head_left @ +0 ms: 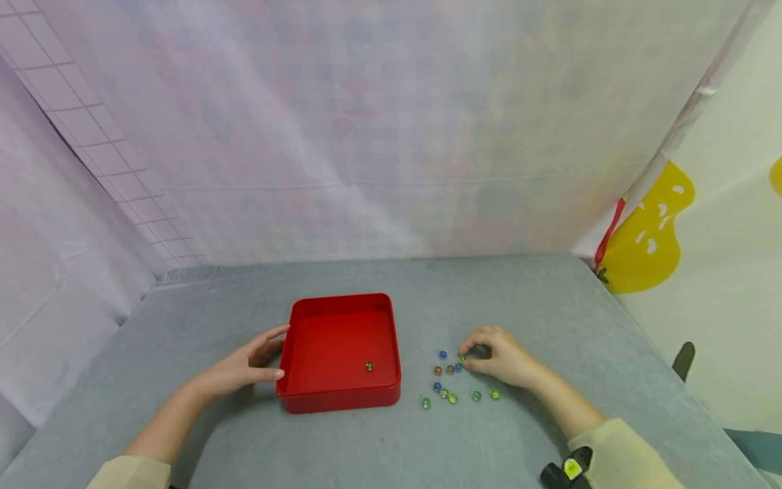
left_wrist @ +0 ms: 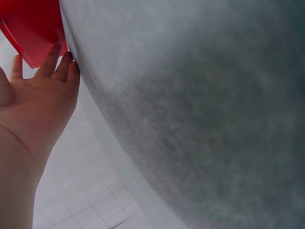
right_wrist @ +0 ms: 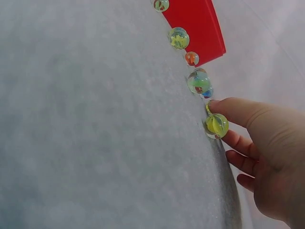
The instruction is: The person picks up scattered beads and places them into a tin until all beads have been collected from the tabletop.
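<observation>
A square red tray [head_left: 342, 401] stands on the grey table with one marble [head_left: 369, 367] inside it. My left hand [head_left: 247, 363] rests against its left side, fingers spread and fairly straight, fingertips and thumb at the rim. To the right of the tray lie several glass marbles, among them a blue marble [head_left: 442, 354], an orange one [head_left: 438, 371] and a green one [head_left: 425, 403]. At their far right side my right hand [head_left: 497, 356] pinches a yellow-green marble [head_left: 461, 358] between thumb and index finger. A yellow marble [right_wrist: 217, 125] overlaps that hand in the right wrist view.
Grey cloth covers the table [head_left: 379, 455]. A pale curtain [head_left: 379, 136] hangs along the back edge, with white sheets at both sides. Two green marbles [head_left: 476, 396] lie close in front of the right hand.
</observation>
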### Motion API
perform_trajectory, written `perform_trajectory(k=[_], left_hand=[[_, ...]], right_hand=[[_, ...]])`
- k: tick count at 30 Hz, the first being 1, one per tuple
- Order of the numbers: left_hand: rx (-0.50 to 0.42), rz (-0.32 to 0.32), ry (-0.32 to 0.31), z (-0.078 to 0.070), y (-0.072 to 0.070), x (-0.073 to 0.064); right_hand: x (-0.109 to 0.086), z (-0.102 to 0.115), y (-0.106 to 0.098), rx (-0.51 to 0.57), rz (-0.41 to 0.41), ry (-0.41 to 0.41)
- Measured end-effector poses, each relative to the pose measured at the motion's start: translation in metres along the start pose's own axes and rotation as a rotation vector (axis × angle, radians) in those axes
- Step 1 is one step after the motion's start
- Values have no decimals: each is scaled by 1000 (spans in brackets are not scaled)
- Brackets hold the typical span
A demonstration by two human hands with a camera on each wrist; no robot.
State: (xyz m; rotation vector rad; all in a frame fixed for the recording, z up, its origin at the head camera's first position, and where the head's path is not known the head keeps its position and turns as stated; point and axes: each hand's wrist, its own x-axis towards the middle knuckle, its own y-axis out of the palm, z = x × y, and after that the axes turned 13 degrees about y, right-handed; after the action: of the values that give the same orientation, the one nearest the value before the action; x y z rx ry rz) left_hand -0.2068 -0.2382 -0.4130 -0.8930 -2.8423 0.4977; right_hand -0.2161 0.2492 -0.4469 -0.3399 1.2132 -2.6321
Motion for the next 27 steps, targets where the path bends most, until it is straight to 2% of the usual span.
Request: perform_trajectory(k=[14,27], left_hand=[[-14,3,-16,-2,0,-1],[5,4,15,1,0,-1]], right_hand=[[0,1,0,-10,-16,-20],[1,1,0,-15,-45,-30]])
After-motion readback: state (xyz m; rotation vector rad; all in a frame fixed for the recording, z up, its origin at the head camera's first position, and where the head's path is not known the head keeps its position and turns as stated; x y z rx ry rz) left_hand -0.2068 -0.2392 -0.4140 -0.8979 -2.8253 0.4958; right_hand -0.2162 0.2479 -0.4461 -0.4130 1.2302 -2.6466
